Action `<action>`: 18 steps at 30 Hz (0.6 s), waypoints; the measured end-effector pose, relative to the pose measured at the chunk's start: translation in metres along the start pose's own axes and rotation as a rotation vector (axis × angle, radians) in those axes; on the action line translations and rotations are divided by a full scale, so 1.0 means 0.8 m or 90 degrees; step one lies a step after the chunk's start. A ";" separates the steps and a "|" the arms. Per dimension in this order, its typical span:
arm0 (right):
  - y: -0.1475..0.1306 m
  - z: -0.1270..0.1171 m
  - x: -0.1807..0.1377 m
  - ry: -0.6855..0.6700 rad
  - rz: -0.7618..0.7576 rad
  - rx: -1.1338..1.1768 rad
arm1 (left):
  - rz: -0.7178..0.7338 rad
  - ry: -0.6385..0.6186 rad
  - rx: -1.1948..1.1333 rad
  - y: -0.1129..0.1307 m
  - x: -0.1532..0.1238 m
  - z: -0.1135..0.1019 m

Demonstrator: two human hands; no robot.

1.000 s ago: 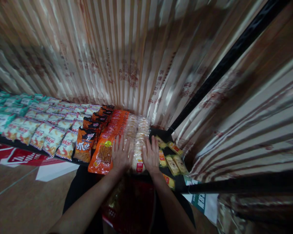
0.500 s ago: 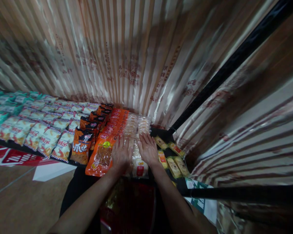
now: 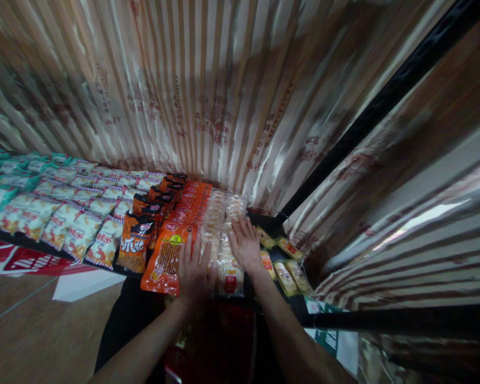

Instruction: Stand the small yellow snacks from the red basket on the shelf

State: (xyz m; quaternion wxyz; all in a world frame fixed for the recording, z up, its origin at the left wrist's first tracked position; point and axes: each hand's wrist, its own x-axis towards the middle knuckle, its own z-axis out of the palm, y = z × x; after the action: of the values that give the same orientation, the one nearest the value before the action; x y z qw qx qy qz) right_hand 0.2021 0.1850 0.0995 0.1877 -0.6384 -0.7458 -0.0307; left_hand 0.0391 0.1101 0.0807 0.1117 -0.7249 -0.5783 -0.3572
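Note:
Rows of snack packets lie on a dark shelf (image 3: 264, 220) against a striped curtain. My left hand (image 3: 194, 272) lies flat, fingers spread, on the near end of a row of clear packets of pale round crackers (image 3: 216, 216), touching the orange packets (image 3: 172, 250) beside them. My right hand (image 3: 246, 244) rests flat, fingers out, on the second cracker row (image 3: 232, 274). Neither hand holds anything.
Left of the orange packets stand dark orange bags (image 3: 134, 242), then white-and-red bags (image 3: 80, 229) and teal bags (image 3: 8, 170). Small yellow packets (image 3: 288, 269) lie at the right. A black frame post (image 3: 368, 101) and bar (image 3: 400, 317) border the corner. A red basket (image 3: 216, 341) sits below.
My left hand has slid back toward the shelf's near edge. My right hand has moved forward along its cracker row, uncovering the nearest packet with a red label.

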 end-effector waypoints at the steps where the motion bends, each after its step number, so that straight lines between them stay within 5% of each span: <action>1: 0.000 -0.001 0.004 -0.017 -0.004 -0.004 | 0.015 0.009 -0.004 0.002 -0.009 -0.002; 9: -0.001 -0.005 0.020 -0.139 0.010 0.004 | 0.016 -0.019 0.000 0.008 -0.029 0.019; 18: 0.005 -0.006 0.016 -0.081 -0.001 0.065 | 0.018 -0.017 0.014 0.008 -0.028 0.024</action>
State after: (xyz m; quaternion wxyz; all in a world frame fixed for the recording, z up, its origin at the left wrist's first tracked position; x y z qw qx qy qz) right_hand 0.2055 0.1961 0.1071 0.1723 -0.6281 -0.7573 0.0476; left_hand 0.0507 0.1021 0.0538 0.1172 -0.7362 -0.5736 -0.3395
